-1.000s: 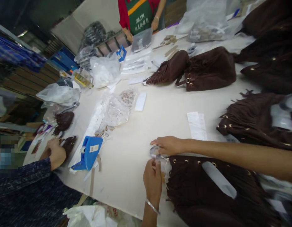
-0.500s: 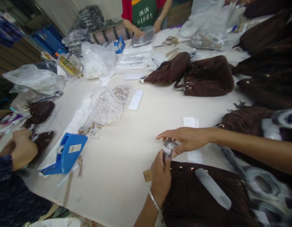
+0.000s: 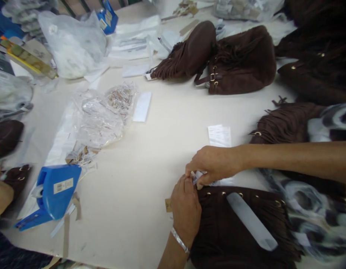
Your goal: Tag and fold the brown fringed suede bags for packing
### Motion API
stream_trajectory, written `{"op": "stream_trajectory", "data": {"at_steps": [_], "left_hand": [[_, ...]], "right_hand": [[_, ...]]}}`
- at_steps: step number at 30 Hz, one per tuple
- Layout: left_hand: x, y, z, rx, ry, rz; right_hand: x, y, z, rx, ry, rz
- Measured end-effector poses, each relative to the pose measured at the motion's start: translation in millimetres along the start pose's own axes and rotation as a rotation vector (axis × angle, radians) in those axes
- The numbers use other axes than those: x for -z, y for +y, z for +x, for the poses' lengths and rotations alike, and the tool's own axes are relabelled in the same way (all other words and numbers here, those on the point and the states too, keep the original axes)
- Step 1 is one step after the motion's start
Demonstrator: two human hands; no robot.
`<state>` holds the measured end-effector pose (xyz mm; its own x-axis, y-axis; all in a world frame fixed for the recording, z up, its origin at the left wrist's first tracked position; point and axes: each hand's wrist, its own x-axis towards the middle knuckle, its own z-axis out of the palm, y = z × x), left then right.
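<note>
A dark brown fringed bag (image 3: 214,224) with gold eyelets lies in front of me at the lower right. At its upper left corner, my left hand (image 3: 186,205), with a silver bracelet at the wrist, is closed around a small plastic-wrapped piece (image 3: 198,175). My right hand (image 3: 217,164) comes in from the right and pinches the same piece from above. Fingers hide most of it, so its kind is unclear. A pale translucent strip (image 3: 252,222) lies across the bag. Beside my left hand shows a small tan tag (image 3: 168,205).
A blue tape dispenser (image 3: 56,192) stands at the left, near another person's hand (image 3: 2,194). Clear plastic bags (image 3: 97,119) and a white card (image 3: 142,107) lie mid-table. Brown bags (image 3: 242,63) sit at the back right; plastic-wrapped straps (image 3: 304,201) lie at right.
My right hand's fingers have closed onto the piece in my left hand, which they were spread above. The view has tipped down and shifted right; the person across the table is out of view.
</note>
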<state>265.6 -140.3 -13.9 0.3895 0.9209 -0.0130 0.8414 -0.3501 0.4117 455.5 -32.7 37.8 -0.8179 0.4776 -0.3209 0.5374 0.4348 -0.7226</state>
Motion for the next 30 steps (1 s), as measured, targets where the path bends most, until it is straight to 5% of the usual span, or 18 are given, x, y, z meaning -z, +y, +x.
{"op": "stream_trajectory", "data": {"at_steps": [5,10,17,20,23,26,30], "left_hand": [[2.6,-7,3,-0.042,-0.056,-0.046],[14.6,4,-3,-0.052,0.187,-0.027],[16.0,15,3,-0.128,-0.296,0.104],[23.3,6,6,-0.168,-0.341,-0.157],[29.2,-4,5,-0.158,-0.351,-0.433],[29.2,-9,4,-0.086,-0.339,-0.582],[27.4,-9,5,-0.023,-0.334,-0.657]], "right_hand": [[-1,12,-10,-0.047,0.034,0.155],[-25,26,-13,-0.253,0.291,0.262],[-56,27,-27,-0.365,0.341,0.703],[-67,22,-29,-0.314,0.326,1.015],[-84,13,-25,-0.340,0.477,1.230],[-99,6,-25,-0.370,0.565,1.211],[-102,8,-37,-0.450,0.389,0.978]]}}
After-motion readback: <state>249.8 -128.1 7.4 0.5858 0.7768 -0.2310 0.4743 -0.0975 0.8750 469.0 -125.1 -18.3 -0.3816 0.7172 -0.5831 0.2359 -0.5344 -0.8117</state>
